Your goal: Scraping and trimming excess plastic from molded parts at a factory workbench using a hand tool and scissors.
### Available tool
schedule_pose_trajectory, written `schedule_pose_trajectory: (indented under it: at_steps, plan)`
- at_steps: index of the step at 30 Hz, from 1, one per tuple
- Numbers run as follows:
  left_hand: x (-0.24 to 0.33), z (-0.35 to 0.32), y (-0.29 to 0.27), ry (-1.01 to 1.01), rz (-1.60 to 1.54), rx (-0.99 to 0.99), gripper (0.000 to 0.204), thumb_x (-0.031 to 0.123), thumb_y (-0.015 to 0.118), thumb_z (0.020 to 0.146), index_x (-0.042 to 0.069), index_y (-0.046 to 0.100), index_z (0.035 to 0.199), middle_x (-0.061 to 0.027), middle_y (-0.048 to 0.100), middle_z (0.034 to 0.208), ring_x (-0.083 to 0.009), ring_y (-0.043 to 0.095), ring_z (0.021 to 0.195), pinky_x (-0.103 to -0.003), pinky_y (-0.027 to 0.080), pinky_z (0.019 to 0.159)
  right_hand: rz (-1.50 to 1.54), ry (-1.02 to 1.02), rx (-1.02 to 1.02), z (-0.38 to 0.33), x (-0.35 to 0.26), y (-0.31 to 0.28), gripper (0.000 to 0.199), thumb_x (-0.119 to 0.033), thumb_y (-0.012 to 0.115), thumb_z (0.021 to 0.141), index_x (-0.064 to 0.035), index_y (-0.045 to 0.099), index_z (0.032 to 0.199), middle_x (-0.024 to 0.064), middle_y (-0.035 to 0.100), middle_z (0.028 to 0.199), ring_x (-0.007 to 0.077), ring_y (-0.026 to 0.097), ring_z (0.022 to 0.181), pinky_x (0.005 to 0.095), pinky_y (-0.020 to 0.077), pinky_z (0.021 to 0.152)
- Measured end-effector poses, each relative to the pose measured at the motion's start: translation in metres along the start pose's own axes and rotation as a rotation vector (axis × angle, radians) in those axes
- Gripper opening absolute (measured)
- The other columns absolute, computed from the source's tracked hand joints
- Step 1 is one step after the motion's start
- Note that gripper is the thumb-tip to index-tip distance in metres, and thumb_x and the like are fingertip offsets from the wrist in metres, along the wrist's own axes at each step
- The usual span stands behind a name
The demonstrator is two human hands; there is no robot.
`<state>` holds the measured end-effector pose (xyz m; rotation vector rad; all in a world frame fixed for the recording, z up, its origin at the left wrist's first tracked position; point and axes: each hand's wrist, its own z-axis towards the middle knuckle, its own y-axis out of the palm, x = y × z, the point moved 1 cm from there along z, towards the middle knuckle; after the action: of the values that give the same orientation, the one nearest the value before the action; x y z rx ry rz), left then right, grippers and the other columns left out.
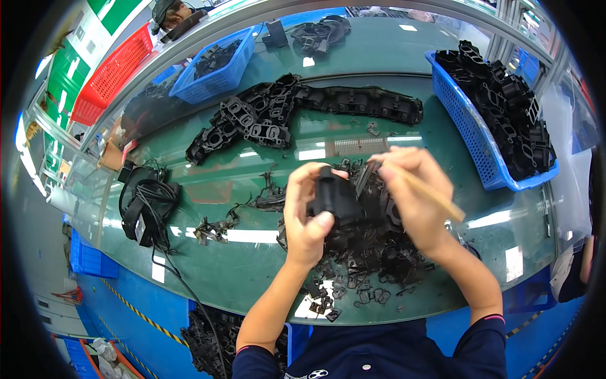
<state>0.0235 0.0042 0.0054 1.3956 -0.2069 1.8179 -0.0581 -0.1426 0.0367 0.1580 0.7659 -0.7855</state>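
Observation:
My left hand (302, 222) is closed round a black moulded plastic part (338, 197), thumb along its near side and fingers on its far-left side. My right hand (421, 197) grips a tool with a tan, stick-like handle (432, 194). Its tip lies near the part's upper right, but motion blur hides its kind and whether it touches. Beneath both hands spreads a heap of black plastic scraps (398, 256). Farther back on the green table (208, 189) lie several long black moulded parts (252, 117), some stacked across each other.
A blue basket (473, 142) full of black parts stands at the right, another blue basket (218, 79) at the back left. Left of my hands lies a coiled black cable (158, 196). A red basket (113, 76) and another person (170, 16) are beyond the frame rail.

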Motion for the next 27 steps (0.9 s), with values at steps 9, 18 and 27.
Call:
schedule_pose_trajectory:
  at_steps: [9,18,27]
  plan:
    - [0.003,0.003,-0.002,-0.161,-0.226,0.094,0.069,0.047,0.063,0.071,0.008,0.039,0.122,-0.0125,0.054,0.109,-0.0176,0.054,0.098,-0.029,0.046,0.083,0.381,0.209,-0.233,0.005,-0.015,-0.004,0.014,-0.001,0.066,0.079,0.0012,0.061,0.091,0.0099,0.067,0.094,0.0163,0.062,0.089,0.0319,0.0455,0.087]
    - [0.003,0.004,-0.003,-0.182,-0.246,0.011,0.07,0.049,0.061,0.07,0.007,0.04,0.122,-0.0141,0.053,0.107,-0.0215,0.056,0.099,-0.032,0.046,0.087,0.221,0.035,-0.498,0.005,-0.012,-0.005,0.012,-0.009,0.071,0.075,-0.0059,0.064,0.084,0.0076,0.068,0.098,0.0195,0.064,0.095,0.0421,0.035,0.1]
    - [0.003,0.005,-0.005,-0.151,-0.215,-0.049,0.07,0.047,0.062,0.07,0.003,0.042,0.12,-0.0156,0.054,0.106,-0.0224,0.056,0.099,-0.034,0.045,0.089,0.122,-0.062,-0.534,0.006,-0.013,-0.006,0.012,-0.007,0.071,0.072,-0.0053,0.063,0.082,0.0066,0.068,0.095,0.0208,0.063,0.091,0.0413,0.0379,0.097]
